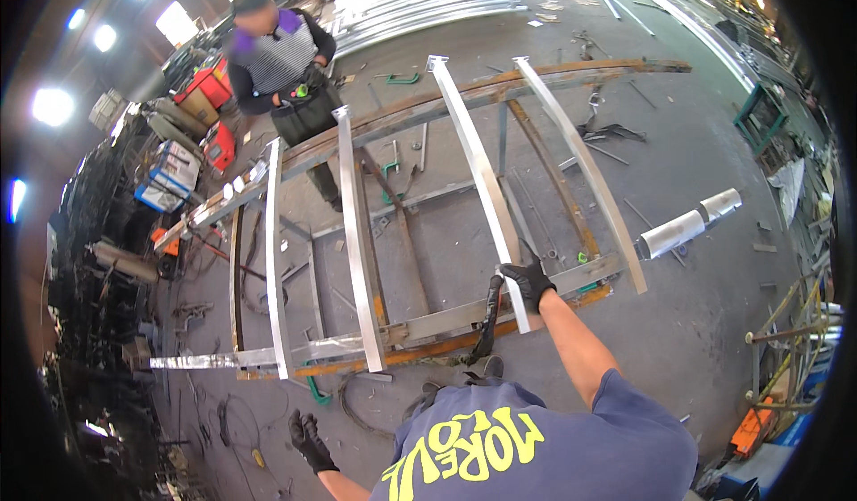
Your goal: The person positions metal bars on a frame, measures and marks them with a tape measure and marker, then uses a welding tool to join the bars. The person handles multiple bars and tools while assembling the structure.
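My right hand (530, 287), in a black glove, is closed around the near end of a silver metal tube (478, 166). The tube lies across a long, partly rusty steel frame (428, 322). Beside that hand, a dark, long-handled tool (489, 315) stands against the frame's near rail; its exact kind is unclear. My left hand (310, 443), also gloved, hangs low at the left, apart from the frame, with its fingers apart and nothing in them. Three other silver tubes (357, 242) span the frame, two to the left and one to the right.
Across the frame stands another person (284, 68). Silver tubes are stacked (428, 10) at the back. Green clamps (317, 390) and a looping cable (357, 416) lie near the frame. Curved shiny metal pieces (674, 233) rest at right, with a metal rack (786, 340) beyond.
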A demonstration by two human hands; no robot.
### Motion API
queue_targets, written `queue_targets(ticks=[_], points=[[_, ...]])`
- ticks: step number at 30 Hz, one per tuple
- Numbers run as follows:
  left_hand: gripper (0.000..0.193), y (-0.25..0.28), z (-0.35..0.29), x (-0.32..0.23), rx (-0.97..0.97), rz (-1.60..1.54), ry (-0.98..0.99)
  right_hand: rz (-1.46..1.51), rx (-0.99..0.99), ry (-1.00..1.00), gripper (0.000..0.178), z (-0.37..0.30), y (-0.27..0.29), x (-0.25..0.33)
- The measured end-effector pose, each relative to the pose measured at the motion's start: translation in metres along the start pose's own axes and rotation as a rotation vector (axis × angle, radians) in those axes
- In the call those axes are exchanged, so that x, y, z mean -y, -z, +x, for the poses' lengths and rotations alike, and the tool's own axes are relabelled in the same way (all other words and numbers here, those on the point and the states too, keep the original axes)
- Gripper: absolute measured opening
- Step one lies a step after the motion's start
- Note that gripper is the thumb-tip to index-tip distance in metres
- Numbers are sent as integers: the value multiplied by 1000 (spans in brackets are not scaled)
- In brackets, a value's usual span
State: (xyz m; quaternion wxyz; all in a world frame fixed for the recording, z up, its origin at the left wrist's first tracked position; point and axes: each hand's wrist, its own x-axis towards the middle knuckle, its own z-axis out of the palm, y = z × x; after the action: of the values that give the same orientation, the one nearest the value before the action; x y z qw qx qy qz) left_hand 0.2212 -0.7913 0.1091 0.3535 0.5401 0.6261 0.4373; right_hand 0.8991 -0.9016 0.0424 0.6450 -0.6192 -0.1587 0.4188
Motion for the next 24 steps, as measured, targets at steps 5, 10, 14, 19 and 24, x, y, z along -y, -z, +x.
queue_targets(ticks=[5, 10, 14, 19, 24], points=[[38, -63, 9, -31, 183, -88, 7, -114, -20, 116, 110, 56, -61, -37], [38, -66, -9, -29, 234, -93, -13, -165, -11, 135, 115, 64, -124, -51], [38, -67, -7, -27, 237, 85, 13, -339, -86, 278, 116, 82, -123, -83], [40, -49, -24, -9, 200, -40, 75, -784, 82, 20, 124, 58, -173, -41], [40, -80, 7, -3, 339, -37, 56, -857, -5, 63, 128, 70, -151, -76]])
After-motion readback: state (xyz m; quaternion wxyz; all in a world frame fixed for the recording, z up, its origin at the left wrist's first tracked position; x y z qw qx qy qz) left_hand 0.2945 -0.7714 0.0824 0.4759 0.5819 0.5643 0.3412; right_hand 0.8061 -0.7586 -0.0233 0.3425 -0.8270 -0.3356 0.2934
